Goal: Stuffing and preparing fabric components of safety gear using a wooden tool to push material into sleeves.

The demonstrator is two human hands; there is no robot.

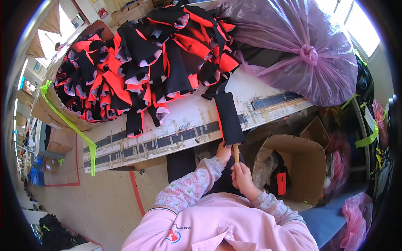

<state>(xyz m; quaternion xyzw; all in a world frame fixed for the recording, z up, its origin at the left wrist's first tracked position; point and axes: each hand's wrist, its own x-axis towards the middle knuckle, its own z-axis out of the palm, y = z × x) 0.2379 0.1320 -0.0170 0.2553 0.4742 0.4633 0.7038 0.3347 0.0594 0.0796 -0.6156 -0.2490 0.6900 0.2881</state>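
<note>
My right hand [241, 177] grips a thin wooden stick [236, 152] that runs up into a narrow black fabric piece [229, 118] with a red edge. That piece lies over the front edge of the white worktable [184, 115]. My left hand [224, 153] pinches the lower end of the black piece right beside the stick. Both forearms wear pink floral sleeves. Behind the piece sits a large heap of black and red fabric pieces [138, 67] with pale linings.
A big knotted purple plastic bag [293, 46] rests on the table's right end. An open cardboard box [297, 167] stands on the floor to my right. Another cardboard box [54, 108] with green tape sits at the table's left. Red tape lines [136, 192] mark the floor.
</note>
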